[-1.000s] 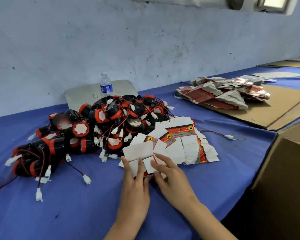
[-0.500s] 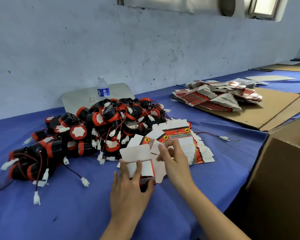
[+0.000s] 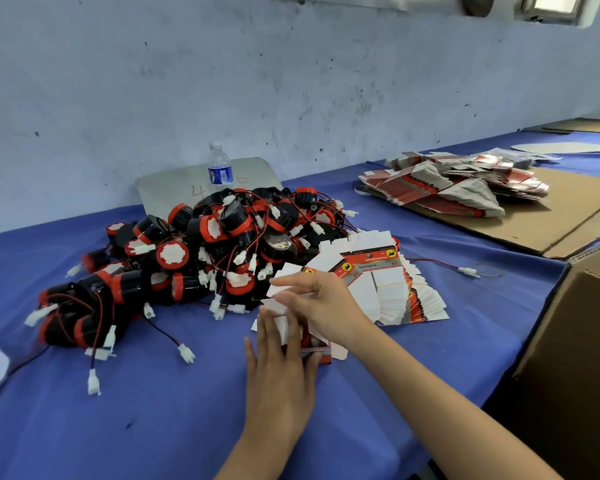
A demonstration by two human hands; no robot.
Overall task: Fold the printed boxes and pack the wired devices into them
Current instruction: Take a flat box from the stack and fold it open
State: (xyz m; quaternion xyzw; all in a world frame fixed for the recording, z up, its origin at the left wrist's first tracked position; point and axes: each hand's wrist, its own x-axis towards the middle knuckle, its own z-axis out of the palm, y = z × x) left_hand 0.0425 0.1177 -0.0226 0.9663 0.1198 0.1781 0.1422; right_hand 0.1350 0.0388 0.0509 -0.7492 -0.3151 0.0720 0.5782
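Observation:
A small red and white printed box (image 3: 321, 351) stands partly folded on the blue cloth at the centre front. My left hand (image 3: 278, 365) holds it, fingers lying up its near side and the thumb hooked round its right corner. My right hand (image 3: 326, 303) reaches in from the right with straight fingers pressing the box's white top flap (image 3: 280, 292) leftward. A fanned stack of flat printed boxes (image 3: 395, 289) lies just behind my right hand. The pile of black and red wired devices (image 3: 205, 251) sits to the left and behind.
A water bottle (image 3: 218, 168) stands behind the pile by the wall. Another heap of flat boxes (image 3: 447, 192) lies on a cardboard sheet (image 3: 551, 220) at the back right. A brown carton (image 3: 568, 358) fills the right edge. A loose wire with a white plug (image 3: 465, 271) lies nearby.
My right hand has moved left across the box, pushing the white flap over. The left hand has stayed on the box. The camera has tilted slightly.

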